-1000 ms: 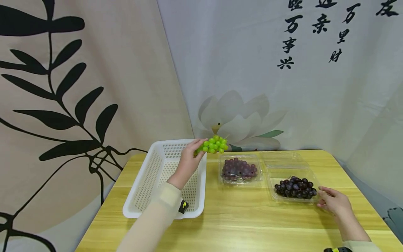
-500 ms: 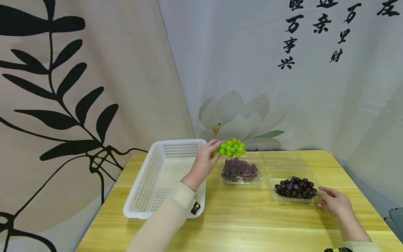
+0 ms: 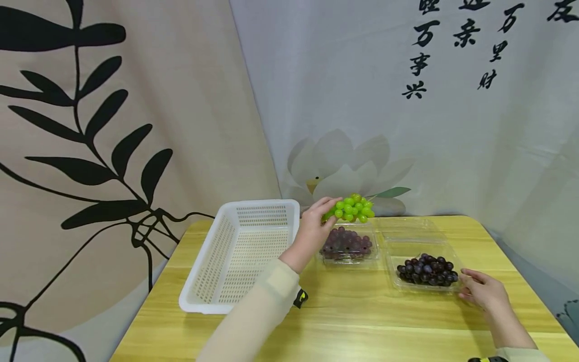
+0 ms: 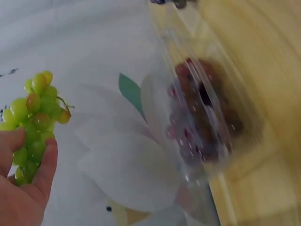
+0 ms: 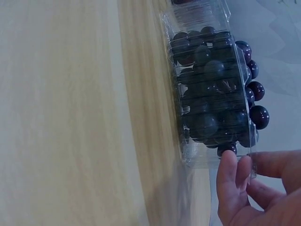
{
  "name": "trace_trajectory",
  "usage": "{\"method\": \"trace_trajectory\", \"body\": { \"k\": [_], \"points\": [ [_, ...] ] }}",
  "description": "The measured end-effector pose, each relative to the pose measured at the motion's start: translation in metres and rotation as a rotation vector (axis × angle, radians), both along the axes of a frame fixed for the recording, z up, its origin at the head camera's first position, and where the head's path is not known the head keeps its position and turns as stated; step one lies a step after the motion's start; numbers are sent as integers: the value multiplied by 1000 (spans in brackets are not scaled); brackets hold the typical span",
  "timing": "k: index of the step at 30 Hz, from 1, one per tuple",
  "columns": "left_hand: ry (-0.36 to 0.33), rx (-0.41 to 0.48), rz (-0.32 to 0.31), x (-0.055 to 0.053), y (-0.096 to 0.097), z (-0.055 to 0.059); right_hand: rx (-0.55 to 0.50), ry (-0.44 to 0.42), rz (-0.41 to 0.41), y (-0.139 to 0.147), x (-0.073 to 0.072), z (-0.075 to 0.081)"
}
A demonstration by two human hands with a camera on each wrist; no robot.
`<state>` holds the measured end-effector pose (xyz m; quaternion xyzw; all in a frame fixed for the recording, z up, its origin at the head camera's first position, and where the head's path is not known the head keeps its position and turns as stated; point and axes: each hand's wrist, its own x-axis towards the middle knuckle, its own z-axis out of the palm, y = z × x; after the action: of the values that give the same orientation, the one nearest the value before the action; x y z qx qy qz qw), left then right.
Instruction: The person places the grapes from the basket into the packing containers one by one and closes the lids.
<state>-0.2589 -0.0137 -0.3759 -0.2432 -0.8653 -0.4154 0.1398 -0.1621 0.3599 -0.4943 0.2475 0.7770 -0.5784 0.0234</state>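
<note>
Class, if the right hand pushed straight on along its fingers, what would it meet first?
The open clear box, whose rim the right hand seems to pinch; then probably the dark grapes.

Table [image 3: 353, 322], one: yellow wood-grain top, far right corner rounded. On it, from where I stand: one basket [image 3: 199, 308], white plastic, rectangular, perforated walls and floor, at left; one closed box [image 3: 348, 261], clear plastic, towards the back edge, right of the basket and apart from it; one open box [image 3: 425, 289], clear plastic, just beside, further right.
</note>
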Motion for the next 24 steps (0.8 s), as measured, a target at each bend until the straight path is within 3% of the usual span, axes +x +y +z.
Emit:
{"method": "trace_trajectory", "body": {
  "k": [7, 12, 17, 21, 24],
  "points": [
    [-69, 106, 34, 9, 23, 4, -9, -2, -4, 1, 0, 0],
    [-119, 127, 79, 16, 39, 2, -18, 3, 5, 1, 1, 1],
    [-165, 163, 82, 23, 52, -7, -32, -1, 8, 1, 2, 1],
    [-193, 234, 37, 25, 60, -17, -39, -4, 10, 1, 2, 2],
    [-214, 262, 36, 27, 66, -24, -43, -5, 8, 1, 2, 2]
  ]
}}
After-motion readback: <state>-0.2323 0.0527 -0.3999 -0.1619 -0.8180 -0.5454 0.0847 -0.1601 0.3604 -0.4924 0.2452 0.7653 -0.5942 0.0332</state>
